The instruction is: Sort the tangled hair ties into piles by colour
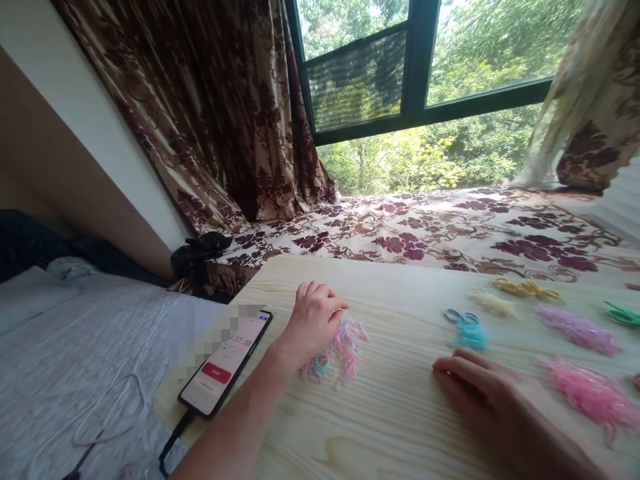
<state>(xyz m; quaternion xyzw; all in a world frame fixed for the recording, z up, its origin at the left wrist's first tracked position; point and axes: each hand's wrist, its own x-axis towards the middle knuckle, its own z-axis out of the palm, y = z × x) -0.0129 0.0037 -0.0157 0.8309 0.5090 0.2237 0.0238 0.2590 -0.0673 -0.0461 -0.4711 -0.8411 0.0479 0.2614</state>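
My left hand point(313, 317) is over a mixed pile of small pastel bands point(345, 347), mostly pink and lilac with some teal. Its fingers curl together, and whatever they hold is hidden. At the right, my right hand point(487, 393) is low over the table, its fingers and thumb drawn together; I cannot make out anything between them. Just beyond its fingertips lies a small teal pile of bands point(471, 335), with two teal-grey hair ties point(461, 317) touching its far side.
Sorted piles lie on the right of the wooden table point(385, 427): pink bands point(593, 393), purple bands point(577, 328), pale yellow bands point(493, 302), yellow hair ties point(527, 289) and green ties point(623, 315). A phone point(225, 365) with a plugged-in cable lies at the left edge.
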